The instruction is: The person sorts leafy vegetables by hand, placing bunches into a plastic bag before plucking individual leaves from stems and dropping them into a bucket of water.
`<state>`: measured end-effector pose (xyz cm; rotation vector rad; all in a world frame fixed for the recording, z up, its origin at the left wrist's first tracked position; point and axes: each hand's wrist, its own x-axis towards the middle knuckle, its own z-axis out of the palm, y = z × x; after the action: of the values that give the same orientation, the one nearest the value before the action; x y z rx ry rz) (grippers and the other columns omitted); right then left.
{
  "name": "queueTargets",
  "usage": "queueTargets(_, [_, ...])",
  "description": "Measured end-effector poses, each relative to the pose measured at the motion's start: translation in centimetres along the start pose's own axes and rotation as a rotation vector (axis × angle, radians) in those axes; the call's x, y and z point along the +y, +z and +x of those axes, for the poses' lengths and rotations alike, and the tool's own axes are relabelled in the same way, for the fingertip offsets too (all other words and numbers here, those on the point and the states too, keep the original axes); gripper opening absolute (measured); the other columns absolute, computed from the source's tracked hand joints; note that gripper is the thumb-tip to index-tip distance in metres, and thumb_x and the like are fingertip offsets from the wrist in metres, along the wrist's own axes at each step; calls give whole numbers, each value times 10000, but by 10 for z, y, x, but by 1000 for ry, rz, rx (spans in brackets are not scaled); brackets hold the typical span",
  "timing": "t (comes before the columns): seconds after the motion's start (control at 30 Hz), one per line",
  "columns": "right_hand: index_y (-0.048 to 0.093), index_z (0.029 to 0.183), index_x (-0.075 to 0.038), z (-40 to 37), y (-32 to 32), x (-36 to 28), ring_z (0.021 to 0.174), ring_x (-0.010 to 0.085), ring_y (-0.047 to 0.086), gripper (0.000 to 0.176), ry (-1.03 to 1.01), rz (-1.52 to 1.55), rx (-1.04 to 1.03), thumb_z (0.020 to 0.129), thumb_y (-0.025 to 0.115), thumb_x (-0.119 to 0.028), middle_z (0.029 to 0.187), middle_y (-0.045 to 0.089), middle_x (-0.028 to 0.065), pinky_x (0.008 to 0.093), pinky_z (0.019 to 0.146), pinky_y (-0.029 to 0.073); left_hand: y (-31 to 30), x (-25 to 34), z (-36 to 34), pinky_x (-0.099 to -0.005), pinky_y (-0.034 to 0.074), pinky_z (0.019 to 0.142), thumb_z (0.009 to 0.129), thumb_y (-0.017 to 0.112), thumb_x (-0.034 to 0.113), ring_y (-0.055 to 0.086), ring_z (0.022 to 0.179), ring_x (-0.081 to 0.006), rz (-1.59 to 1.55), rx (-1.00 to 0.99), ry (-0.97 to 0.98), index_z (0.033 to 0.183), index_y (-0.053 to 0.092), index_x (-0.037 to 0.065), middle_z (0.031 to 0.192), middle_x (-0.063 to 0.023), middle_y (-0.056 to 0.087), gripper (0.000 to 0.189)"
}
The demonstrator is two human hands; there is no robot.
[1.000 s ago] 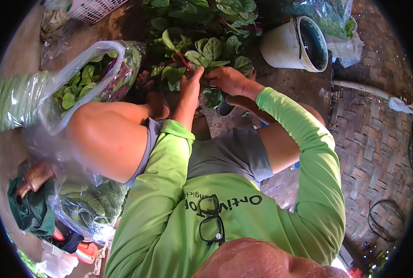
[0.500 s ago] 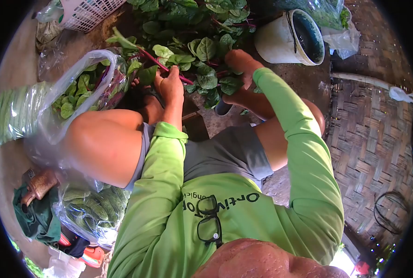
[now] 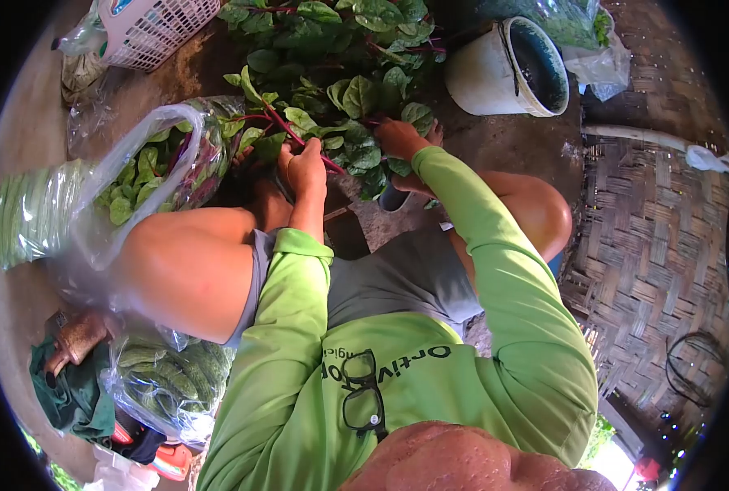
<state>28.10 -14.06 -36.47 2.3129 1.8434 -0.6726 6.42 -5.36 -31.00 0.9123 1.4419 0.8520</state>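
Observation:
My left hand (image 3: pixel 306 169) is closed around dark red stems of Malabar spinach (image 3: pixel 287 127), whose green leaves spread out beyond the fingers. Just to the right, my right hand (image 3: pixel 401 139) is curled in at the edge of the same greens, by a reddish stem; leaves partly hide its fingertips. A large heap of Malabar spinach (image 3: pixel 332 37) lies on the floor past both hands. Left of my left hand, an open clear plastic bag (image 3: pixel 148 135) holds more of these leafy stems.
A white bucket (image 3: pixel 483 74) stands at right, near bagged greens (image 3: pixel 581 29). Woven bamboo matting (image 3: pixel 643 245) covers the right side. On the left are a pink basket (image 3: pixel 156 33), bagged long green beans (image 3: pixel 33 204) and bagged bumpy green gourds (image 3: pixel 164 372).
My right hand has moved down and left, closer to my left hand and into the leaves. The stems in my left hand have tilted slightly.

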Motion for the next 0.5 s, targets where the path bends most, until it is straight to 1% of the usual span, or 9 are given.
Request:
queueTargets(0.07, [711, 982, -47, -2, 2, -2, 957, 377, 681, 218, -11, 6, -19, 849, 554, -121, 1030, 692, 202, 474, 796, 559, 0, -4, 3, -320, 480, 805, 759, 714, 138, 607, 840, -181, 55, 0, 36, 1036, 615, -13, 939, -82, 664, 331])
queueTargets(0.13, [716, 983, -62, -1, 1, -1, 954, 378, 681, 217, -26, -8, -61, 850, 561, -134, 1013, 696, 196, 477, 794, 559, -1, 7, -3, -321, 479, 813, 755, 712, 144, 616, 839, -183, 163, 19, 66, 1013, 626, -2, 917, -74, 674, 309])
queueTargets(0.17, [734, 967, -100, 4, 8, 5, 938, 371, 682, 202, -11, 5, -59, 839, 591, -164, 985, 702, 177, 468, 785, 561, 0, 11, -7, -328, 479, 823, 752, 711, 152, 624, 850, -189, 193, 48, 72, 989, 638, 10, 906, -69, 682, 286])
queueTargets(0.27, [721, 885, -114, 0, -19, 1, 896, 354, 680, 153, -75, 7, -56, 789, 625, -183, 906, 695, 158, 469, 771, 549, -1, 18, -9, -328, 477, 821, 751, 716, 159, 624, 851, -191, 59, -4, 44, 1008, 632, 7, 921, -72, 680, 310])
queueTargets(0.3, [725, 897, -120, 1, -27, 2, 891, 347, 682, 158, -70, 13, -34, 788, 634, -189, 905, 698, 154, 460, 770, 551, 0, 16, -7, -316, 474, 810, 761, 717, 148, 612, 848, -176, 55, 5, 72, 1015, 622, -9, 930, -75, 670, 313])
queueTargets(0.37, [733, 920, -131, 10, -47, 11, 881, 332, 685, 172, -56, 24, 9, 786, 651, -201, 903, 704, 146, 442, 766, 553, 2, 19, -3, -313, 471, 803, 769, 717, 136, 597, 841, -169, -61, -13, 86, 1022, 610, -22, 933, -77, 660, 316])
queueTargets(0.47, [736, 969, -111, 16, -98, 31, 854, 324, 690, 211, -171, 185, -42, 797, 664, -211, 925, 705, 153, 428, 749, 550, 5, 27, 1, -295, 462, 785, 802, 705, 94, 568, 851, -152, -214, -15, 127, 1070, 574, -28, 973, -70, 629, 322])
queueTargets(0.5, [733, 984, -104, 15, -113, 40, 814, 302, 686, 214, -204, 192, 15, 815, 666, -219, 893, 703, 141, 410, 723, 547, 6, 36, 0, -290, 460, 783, 808, 703, 87, 565, 858, -149, -260, -5, 132, 1083, 566, -24, 985, -67, 623, 327])
